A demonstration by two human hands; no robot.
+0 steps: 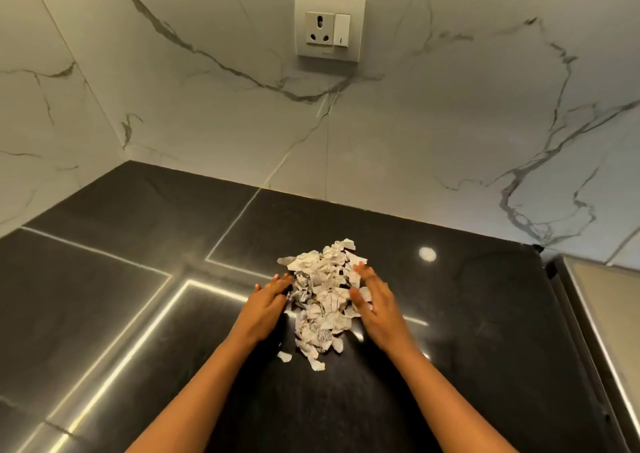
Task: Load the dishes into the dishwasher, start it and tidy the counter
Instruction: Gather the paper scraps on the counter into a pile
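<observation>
While left hand, right hand flank scrap pile, counter ends rightward.

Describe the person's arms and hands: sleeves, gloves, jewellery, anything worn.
The left arm and right arm are bare down to the picture's lower edge; no sleeves show. The left hand and right hand wear no gloves. No watch, bracelet or ring is visible on either. The fingernails show no dark polish.
</observation>
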